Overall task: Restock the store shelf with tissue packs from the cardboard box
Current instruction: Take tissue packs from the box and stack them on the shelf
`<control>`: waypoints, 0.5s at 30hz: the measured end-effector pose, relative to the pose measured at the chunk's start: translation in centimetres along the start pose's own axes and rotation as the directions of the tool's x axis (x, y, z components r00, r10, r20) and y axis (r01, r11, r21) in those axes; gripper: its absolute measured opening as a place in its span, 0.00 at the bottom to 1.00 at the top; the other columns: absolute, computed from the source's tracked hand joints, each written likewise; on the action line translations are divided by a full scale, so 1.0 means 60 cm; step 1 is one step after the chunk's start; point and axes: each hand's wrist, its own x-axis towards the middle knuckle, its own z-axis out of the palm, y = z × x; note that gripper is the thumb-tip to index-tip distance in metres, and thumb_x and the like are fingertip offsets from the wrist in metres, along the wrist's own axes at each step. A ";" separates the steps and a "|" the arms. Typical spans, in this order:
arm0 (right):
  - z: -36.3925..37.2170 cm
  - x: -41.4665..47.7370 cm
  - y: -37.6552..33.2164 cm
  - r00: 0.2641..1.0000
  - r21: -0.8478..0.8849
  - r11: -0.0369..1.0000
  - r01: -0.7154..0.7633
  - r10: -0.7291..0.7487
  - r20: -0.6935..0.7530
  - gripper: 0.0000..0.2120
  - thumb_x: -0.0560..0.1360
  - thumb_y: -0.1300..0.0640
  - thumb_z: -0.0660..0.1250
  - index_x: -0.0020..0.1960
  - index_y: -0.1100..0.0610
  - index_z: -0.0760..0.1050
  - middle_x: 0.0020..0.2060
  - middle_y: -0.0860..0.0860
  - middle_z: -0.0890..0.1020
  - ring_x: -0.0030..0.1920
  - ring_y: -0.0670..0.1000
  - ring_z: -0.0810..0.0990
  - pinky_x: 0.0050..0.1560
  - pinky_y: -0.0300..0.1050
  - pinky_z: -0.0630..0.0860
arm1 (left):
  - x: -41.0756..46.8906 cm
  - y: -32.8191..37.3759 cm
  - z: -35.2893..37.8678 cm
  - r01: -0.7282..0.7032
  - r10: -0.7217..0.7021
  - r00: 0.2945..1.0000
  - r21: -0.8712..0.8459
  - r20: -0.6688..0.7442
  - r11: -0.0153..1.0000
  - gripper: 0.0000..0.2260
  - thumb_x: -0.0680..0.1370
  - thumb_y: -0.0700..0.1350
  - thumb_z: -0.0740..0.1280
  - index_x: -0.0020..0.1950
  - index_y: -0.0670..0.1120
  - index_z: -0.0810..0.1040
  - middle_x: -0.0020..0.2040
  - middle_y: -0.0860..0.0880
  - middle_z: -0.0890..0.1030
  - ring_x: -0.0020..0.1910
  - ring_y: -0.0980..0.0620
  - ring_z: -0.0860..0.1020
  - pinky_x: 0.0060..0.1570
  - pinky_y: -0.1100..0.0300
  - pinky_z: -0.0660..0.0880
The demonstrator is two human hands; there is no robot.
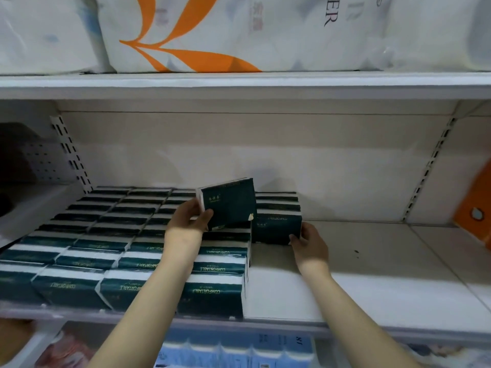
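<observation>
White shelf (pixel 372 264), pale back wall behind. Left part: filled with dark green tissue packs (pixel 87 258), four columns side by side, front lip to back wall, packs touching. Just beside fourth column, at back: short fifth row (pixel 277 208), well short of front lip. Right part: few dark specks (pixel 356 252). Far right edge: orange package (pixel 475 208).

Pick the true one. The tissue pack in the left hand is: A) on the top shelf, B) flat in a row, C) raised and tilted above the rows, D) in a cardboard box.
C: the left hand grips the tissue pack tilted above the rows; the right hand holds a shelved pack.
</observation>
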 end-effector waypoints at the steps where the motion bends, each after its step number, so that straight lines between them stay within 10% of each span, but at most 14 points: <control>1: 0.001 0.000 0.000 1.000 -0.016 1.000 0.007 -0.008 -0.008 0.13 0.79 0.61 0.64 0.63 0.58 0.74 0.54 0.50 0.81 0.52 0.52 0.78 0.43 0.37 0.65 | -0.001 0.000 0.001 -0.004 0.004 1.000 -0.004 -0.001 1.000 0.15 0.78 0.42 0.68 0.65 0.46 0.74 0.55 0.49 0.80 0.53 0.49 0.79 0.52 0.59 0.72; 15: 0.005 0.004 0.001 0.996 -0.178 0.981 0.081 -0.075 0.043 0.16 0.79 0.60 0.60 0.67 0.53 0.72 0.51 0.54 0.83 0.50 0.57 0.80 0.42 0.41 0.68 | -0.006 -0.002 0.003 -0.033 0.033 0.999 -0.031 0.008 0.999 0.16 0.79 0.43 0.67 0.66 0.46 0.74 0.56 0.50 0.80 0.46 0.56 0.78 0.45 0.66 0.72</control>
